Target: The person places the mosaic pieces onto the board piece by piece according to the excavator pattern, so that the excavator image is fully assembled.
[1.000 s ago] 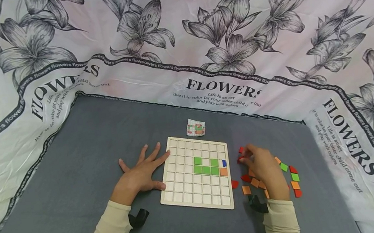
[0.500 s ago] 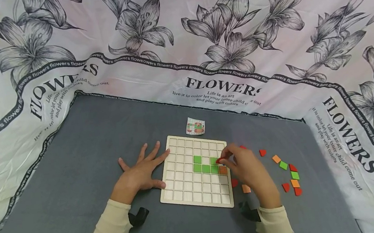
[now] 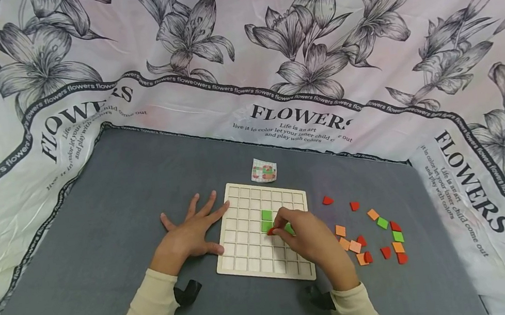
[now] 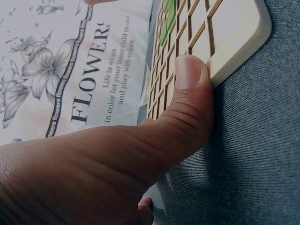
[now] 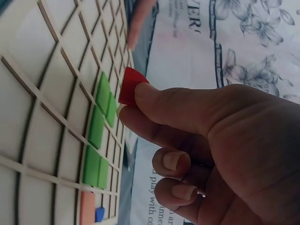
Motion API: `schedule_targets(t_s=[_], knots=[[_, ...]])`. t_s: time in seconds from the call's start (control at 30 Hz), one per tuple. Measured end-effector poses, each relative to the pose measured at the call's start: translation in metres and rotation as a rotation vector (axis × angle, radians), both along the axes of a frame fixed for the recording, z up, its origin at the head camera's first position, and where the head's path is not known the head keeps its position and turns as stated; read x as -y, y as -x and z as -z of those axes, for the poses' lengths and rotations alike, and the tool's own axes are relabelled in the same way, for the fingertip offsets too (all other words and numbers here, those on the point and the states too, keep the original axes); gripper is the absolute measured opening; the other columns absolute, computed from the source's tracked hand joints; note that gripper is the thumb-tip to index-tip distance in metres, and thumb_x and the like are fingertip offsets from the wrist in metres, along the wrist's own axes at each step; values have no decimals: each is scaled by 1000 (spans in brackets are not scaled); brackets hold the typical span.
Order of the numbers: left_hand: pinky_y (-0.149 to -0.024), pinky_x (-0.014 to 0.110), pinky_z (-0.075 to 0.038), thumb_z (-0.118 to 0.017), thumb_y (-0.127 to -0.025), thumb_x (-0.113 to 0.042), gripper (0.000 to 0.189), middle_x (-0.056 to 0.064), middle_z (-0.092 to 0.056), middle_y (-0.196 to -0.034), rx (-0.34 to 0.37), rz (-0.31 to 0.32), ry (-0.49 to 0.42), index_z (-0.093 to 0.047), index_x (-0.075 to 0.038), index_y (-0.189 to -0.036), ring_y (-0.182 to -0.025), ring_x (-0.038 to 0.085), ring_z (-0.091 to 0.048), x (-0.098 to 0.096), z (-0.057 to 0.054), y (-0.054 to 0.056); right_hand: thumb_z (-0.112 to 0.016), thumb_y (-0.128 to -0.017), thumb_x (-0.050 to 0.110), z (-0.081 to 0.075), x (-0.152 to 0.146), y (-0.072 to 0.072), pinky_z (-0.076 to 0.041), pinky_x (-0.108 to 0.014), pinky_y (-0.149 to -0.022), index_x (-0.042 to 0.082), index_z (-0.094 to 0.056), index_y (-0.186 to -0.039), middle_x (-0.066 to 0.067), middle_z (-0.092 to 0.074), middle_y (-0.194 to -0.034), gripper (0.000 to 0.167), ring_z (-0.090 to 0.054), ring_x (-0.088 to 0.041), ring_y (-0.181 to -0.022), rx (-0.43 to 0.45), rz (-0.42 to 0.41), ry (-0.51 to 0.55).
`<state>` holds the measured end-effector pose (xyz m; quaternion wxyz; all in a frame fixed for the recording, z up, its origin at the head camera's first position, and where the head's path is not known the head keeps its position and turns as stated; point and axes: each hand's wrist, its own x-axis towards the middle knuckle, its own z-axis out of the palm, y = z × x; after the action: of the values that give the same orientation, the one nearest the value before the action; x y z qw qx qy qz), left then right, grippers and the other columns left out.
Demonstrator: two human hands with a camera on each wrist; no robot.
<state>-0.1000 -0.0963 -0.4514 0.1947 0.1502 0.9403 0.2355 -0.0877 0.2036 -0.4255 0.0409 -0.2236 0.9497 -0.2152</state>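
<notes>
A wooden grid board [image 3: 245, 254] lies on the grey surface with several green square tiles [image 3: 266, 214] in its cells. My left hand [image 3: 190, 237] spreads its fingers at the board's left side, thumb and a fingertip touching the rim. Thumb and forefinger of my right hand [image 3: 308, 234] pinch a red tile [image 5: 130, 86] with one rounded side, held over the middle of the board beside the green tiles. The right wrist view also has an orange tile [image 5: 87, 206] and a blue piece [image 5: 99, 214] in cells. In the head view my right hand hides part of the grid.
Several loose tiles lie right of the board, among them a red tile [image 3: 327, 200], an orange tile [image 3: 373, 214] and a green tile [image 3: 382, 223]. Behind the board lies a small pattern card [image 3: 264, 170]. Flower-printed cloth [image 3: 304, 120] borders the surface.
My right hand has picked a red tile from the loose ones and moved left with it, across the board's right edge to its middle. My left hand stays put.
</notes>
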Motion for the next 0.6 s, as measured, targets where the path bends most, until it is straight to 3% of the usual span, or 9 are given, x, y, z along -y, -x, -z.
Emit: schedule_targets(t_s=[0.23,0.6], knots=[[-99,96,11,-89,-80,-45,109,0,-6,-179,-4,1,4,-27,-35,-169,-164,37,4,0,1,0,-85,-93,20,10,7,-5,-49,-25,-65,26,-68,-93,17,-69,-89,18,-60,-3,-76,2,-26,-7],[-99,95,11,-89,-81,-44,109,0,-7,-179,-3,3,-10,-27,-34,-169,-164,38,4,-1,-1,0,-86,-92,20,14,8,-1,-48,-23,-63,24,-68,-94,17,-70,-88,18,-57,0,-72,43,-37,-3]])
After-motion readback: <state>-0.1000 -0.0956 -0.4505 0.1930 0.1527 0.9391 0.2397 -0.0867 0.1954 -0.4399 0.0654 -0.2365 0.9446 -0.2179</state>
